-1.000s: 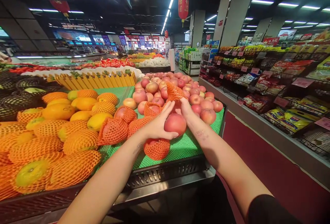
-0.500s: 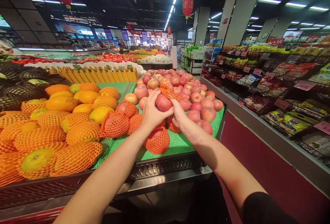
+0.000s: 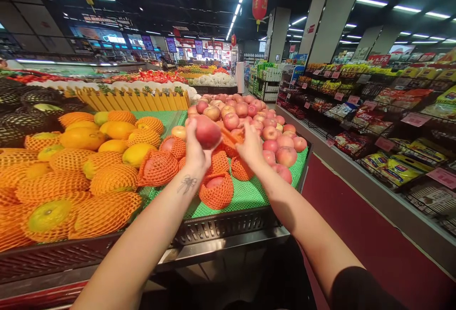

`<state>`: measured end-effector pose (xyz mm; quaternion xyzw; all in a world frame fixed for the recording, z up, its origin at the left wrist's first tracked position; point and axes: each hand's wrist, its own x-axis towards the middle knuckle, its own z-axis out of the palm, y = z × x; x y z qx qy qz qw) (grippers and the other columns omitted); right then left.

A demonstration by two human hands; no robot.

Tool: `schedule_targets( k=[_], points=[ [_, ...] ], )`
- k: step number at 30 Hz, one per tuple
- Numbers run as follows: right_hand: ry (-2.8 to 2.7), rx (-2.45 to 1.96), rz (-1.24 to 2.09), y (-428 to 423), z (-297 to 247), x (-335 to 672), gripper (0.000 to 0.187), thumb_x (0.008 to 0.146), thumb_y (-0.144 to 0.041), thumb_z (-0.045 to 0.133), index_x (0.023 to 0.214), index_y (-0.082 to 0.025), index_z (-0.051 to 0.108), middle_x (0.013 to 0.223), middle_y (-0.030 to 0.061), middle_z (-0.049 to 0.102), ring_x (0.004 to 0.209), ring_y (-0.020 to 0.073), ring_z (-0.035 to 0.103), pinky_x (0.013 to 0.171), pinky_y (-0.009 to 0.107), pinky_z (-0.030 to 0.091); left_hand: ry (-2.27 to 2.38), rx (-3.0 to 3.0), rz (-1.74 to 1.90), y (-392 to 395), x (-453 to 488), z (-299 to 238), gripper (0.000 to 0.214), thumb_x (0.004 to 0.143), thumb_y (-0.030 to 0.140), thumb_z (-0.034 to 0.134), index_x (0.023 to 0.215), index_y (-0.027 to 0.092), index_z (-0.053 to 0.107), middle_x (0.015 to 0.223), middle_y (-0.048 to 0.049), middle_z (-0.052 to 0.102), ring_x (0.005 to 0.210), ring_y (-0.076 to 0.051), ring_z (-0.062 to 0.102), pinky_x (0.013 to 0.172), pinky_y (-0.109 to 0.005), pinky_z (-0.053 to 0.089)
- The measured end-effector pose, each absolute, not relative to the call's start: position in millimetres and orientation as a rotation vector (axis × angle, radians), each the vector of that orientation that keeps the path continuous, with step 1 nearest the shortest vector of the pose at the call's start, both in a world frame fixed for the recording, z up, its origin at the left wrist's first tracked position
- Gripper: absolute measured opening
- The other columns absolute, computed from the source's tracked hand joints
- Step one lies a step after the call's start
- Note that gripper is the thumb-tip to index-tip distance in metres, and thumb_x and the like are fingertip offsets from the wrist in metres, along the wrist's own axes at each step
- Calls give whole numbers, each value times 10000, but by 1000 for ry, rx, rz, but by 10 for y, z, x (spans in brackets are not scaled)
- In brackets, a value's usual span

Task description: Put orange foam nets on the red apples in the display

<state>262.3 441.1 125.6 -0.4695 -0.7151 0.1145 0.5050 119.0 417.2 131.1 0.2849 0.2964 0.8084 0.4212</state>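
Held a big red apple (image 3: pixel 207 131) in the left hand (image 3: pixel 196 150), curled snugly round one side, up over the green mat (image 3: pixel 251 197). Pinched a stretched orange net (image 3: pixel 232 137) in the right hand (image 3: pixel 251 144), just right of the apple. Could not tell about any touch between net and apple. Saw netted apples (image 3: pixel 216 192) below and bare apples (image 3: pixel 241 109) behind.
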Motion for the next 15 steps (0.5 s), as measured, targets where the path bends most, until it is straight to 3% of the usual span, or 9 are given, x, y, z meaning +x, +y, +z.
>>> schedule_targets(
  k=[3, 6, 9, 12, 15],
  points=[
    [-1890, -1049, 328, 4238, 1238, 2487, 438, 714, 4, 548, 1114, -175, 544, 1091, 71, 625, 932, 213, 614, 840, 350, 538, 670, 563, 2033, 4169, 1125, 1389, 547, 726, 637, 711, 1112, 262, 611, 1124, -81, 688, 1103, -261, 664, 836, -384, 616],
    [-1928, -856, 169, 4070, 1311, 2399, 413, 799, -1, 473, 1154, -190, 569, 1207, 90, 575, 1009, 206, 609, 899, 349, 551, 720, 743, 2113, 4155, 1148, 1370, 602, 691, 645, 779, 1092, 237, 591, 1182, -92, 661, 1132, -260, 655, 955, -397, 579],
    [-1966, -972, 4, 3996, 1385, 2389, 344, 841, -2, 457, 1048, -182, 664, 1306, 125, 532, 1104, 258, 593, 952, 429, 551, 923, 1098, 2234, 4121, 1219, 1296, 792, 641, 666, 830, 1210, 207, 525, 1285, -135, 597, 1184, -276, 623, 1104, -429, 473],
    [-1955, -1169, -51, 4011, 1400, 2405, 294, 876, -28, 477, 979, -156, 721, 1401, 166, 494, 1154, 332, 576, 961, 539, 543, 1204, 1405, 2345, 4086, 1260, 1220, 1009, 617, 697, 833, 1365, 167, 412, 1446, -205, 439, 1363, -316, 482, 1218, -454, 322],
    [-1899, -1088, -83, 4032, 1389, 2407, 323, 913, -33, 453, 1078, -127, 714, 1464, 185, 448, 1243, 326, 542, 1061, 529, 512, 1367, 1591, 2351, 4083, 1279, 1167, 1021, 661, 702, 808, 1401, 155, 365, 1442, -217, 379, 1431, -329, 384, 1246, -475, 259]
  ],
)
